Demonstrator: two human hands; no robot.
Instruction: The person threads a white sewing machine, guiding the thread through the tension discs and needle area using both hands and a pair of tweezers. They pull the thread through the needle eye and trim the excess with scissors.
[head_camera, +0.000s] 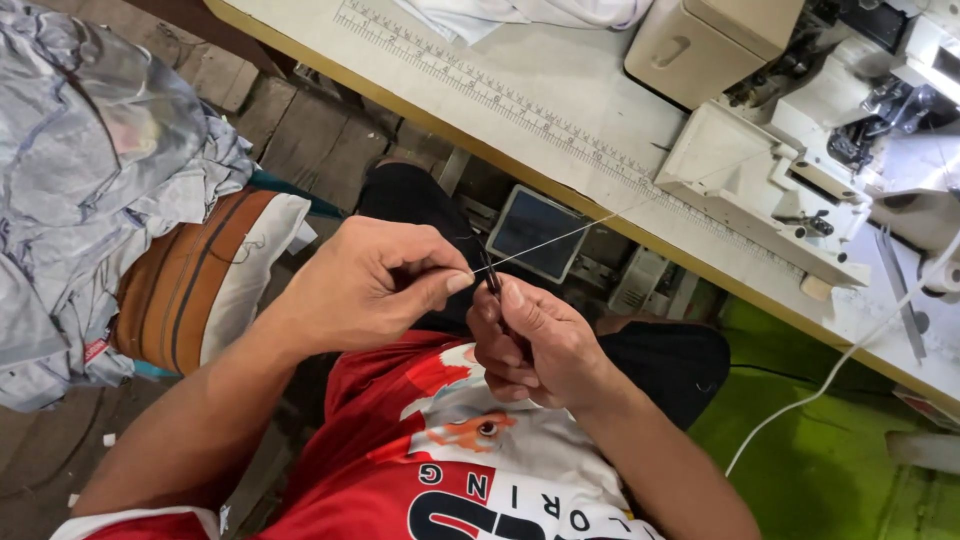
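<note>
The left hand (365, 285) pinches a thin white thread (560, 236) between closed fingers; the right hand (535, 345), at four o'clock, grips a small dark tool (492, 277). The thread runs toward the cream sewing machine (790, 130) at two o'clock on the surface (560, 75).

A dark, blank screen (537, 234), rectangular with a pale grey frame, hangs tilted under the front edge of the desk (560, 90), just above the hands. A small red label (96, 350) shows on the grey cloth pile (90, 170) at the left; its print is too small to make out.
</note>
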